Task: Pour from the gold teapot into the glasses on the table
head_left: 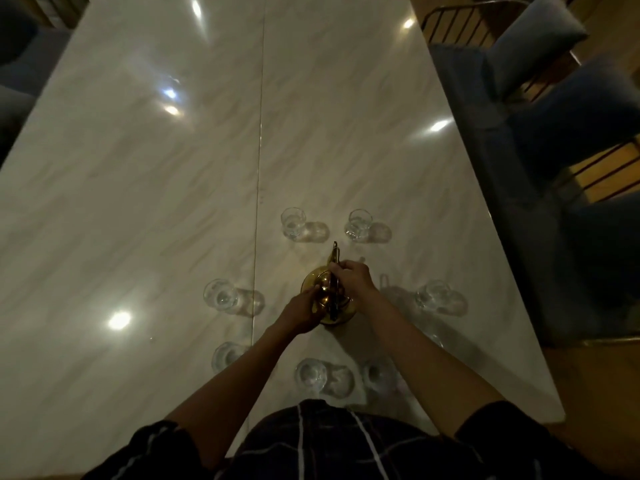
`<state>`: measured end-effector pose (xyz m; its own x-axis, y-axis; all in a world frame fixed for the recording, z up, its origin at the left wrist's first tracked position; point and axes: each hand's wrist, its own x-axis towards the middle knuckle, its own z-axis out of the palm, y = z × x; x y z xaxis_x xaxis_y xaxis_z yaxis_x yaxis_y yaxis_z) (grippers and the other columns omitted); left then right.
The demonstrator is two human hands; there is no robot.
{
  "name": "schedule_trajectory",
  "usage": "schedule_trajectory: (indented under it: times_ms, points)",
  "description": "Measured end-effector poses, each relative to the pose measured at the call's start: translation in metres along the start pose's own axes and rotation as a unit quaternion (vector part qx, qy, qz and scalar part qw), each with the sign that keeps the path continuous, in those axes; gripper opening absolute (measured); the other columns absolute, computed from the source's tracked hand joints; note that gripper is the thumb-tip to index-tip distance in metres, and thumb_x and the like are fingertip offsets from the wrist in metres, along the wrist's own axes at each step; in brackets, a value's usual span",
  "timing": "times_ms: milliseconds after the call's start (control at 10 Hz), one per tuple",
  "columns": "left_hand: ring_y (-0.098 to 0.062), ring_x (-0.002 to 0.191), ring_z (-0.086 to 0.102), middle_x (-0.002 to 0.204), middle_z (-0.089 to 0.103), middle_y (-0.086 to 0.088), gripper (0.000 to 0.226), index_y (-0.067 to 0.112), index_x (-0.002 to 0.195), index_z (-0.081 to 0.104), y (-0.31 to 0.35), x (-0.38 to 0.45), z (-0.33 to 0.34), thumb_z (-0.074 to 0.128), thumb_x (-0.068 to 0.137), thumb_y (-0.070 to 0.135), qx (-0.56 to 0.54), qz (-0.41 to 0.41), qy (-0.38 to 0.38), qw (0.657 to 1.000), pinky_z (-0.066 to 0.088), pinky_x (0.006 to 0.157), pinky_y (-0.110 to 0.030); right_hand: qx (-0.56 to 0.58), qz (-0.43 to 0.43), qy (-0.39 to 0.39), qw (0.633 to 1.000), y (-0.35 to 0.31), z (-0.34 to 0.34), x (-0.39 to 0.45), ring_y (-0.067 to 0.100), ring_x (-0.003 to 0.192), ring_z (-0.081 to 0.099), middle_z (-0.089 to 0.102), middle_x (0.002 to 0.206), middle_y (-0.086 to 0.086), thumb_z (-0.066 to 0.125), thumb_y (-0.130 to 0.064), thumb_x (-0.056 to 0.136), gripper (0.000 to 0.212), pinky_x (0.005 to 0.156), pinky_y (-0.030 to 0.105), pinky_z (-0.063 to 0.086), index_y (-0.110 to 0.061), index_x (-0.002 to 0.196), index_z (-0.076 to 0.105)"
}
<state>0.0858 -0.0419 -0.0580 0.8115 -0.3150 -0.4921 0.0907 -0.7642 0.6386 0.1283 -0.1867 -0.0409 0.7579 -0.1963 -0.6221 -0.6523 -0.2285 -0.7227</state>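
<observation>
Dark checked cloth [332, 441] on the person's body fills the near edge, and from it both forearms reach out over the pale marble table [145, 161], the largest thing in view, glossy and hard, so glass set down on it may skid or chip. Blue upholstered chairs [540, 109] stand off at about 2 o'clock. Near the middle of the ring of glasses sits the gold teapot [327, 296], polished metal, likely weighty if full and slick under the fingers. Its thin arched handle runs over the lid toward the spout at 12 o'clock. The right hand [353, 277] is curled around that handle near its far end, which looks the soundest place to lift from; the left hand [304, 311] has its fingers bent against the pot's body and lid, steadying it. Seven small clear glasses ring the pot, among them one at 11 o'clock [293, 223] and one at 3 o'clock [433, 294]; they look light, fragile and easy to tip.
</observation>
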Motion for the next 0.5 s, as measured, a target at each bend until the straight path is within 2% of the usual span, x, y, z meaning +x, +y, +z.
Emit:
schedule_trajectory:
  times_ms: [100, 200, 300, 400, 500]
  points:
    - [-0.029, 0.120, 0.053, 0.135, 0.055, -0.016, 0.050, 0.010, 0.142, 0.044, 0.001, -0.008, -0.003, 0.057, 0.097, 0.025, 0.005, -0.032, 0.002, 0.999, 0.042, 0.090, -0.028, -0.103, -0.027, 0.012, 0.994, -0.009, -0.008, -0.006, 0.031, 0.094, 0.067, 0.071, 0.092, 0.008, 0.070, -0.045, 0.080, 0.035, 0.084, 0.043, 0.055, -0.012, 0.092, 0.072]
    - [-0.028, 0.124, 0.050, 0.138, 0.052, -0.015, 0.059, 0.010, 0.144, 0.041, -0.007, -0.020, -0.002, 0.059, 0.094, 0.036, 0.009, -0.066, 0.030, 0.997, 0.040, 0.096, -0.032, -0.314, -0.130, 0.059, 0.939, -0.018, -0.013, -0.015, 0.030, 0.115, 0.055, 0.060, 0.121, 0.012, 0.066, -0.051, 0.083, 0.062, 0.091, 0.038, 0.046, -0.007, 0.124, 0.055]
    - [-0.026, 0.125, 0.050, 0.139, 0.052, -0.012, 0.058, 0.013, 0.142, 0.044, -0.016, -0.043, -0.005, 0.059, 0.093, 0.041, -0.014, -0.104, 0.072, 0.992, 0.041, 0.099, -0.034, -0.469, -0.273, 0.057, 0.838, -0.026, -0.013, -0.023, 0.033, 0.131, 0.041, 0.047, 0.139, 0.017, 0.061, -0.039, 0.089, 0.066, 0.109, 0.040, 0.034, -0.003, 0.140, 0.039]
    - [-0.025, 0.123, 0.052, 0.136, 0.055, -0.010, 0.054, 0.015, 0.138, 0.048, -0.034, -0.067, -0.003, 0.059, 0.093, 0.043, -0.030, -0.139, 0.135, 0.981, 0.044, 0.099, -0.035, -0.515, -0.363, -0.015, 0.777, -0.025, 0.003, -0.030, 0.035, 0.145, 0.022, 0.033, 0.152, 0.021, 0.053, -0.034, 0.095, 0.067, 0.120, 0.042, 0.018, -0.001, 0.149, 0.028]
    - [-0.026, 0.126, 0.050, 0.138, 0.054, -0.009, 0.054, 0.014, 0.137, 0.050, -0.050, -0.093, -0.005, 0.059, 0.093, 0.043, -0.033, -0.172, 0.199, 0.964, 0.042, 0.101, -0.037, -0.535, -0.402, -0.099, 0.736, -0.025, 0.023, -0.044, 0.032, 0.149, 0.012, 0.024, 0.158, 0.020, 0.046, -0.033, 0.100, 0.064, 0.120, 0.041, 0.010, -0.002, 0.151, 0.025]
